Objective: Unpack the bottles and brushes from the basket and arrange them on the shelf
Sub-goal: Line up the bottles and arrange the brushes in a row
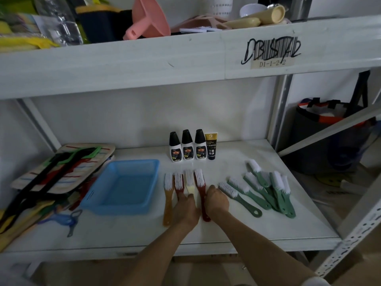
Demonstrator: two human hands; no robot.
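Note:
The blue basket (135,162) sits empty on the lower shelf (237,228), left of centre. Three white bottles with black caps (187,145) and a black tube with a gold cap (211,147) stand in a row at the back. In front lie an orange-handled brush (168,200), a red brush (179,181), a cream brush (189,181) and a dark red brush (200,185), side by side. My left hand (185,210) lies palm down over the red and cream handles, fingers on the cream one. My right hand (216,200) is curled beside the dark red handle.
Several green-handled brushes (258,191) lie fanned to the right. Striped bags with black straps (61,170) and a blue peeler (68,220) are piled at the left. The upper shelf (144,62) hangs overhead, holding a pink funnel (148,19). A dark bag (321,129) stands beyond the right post.

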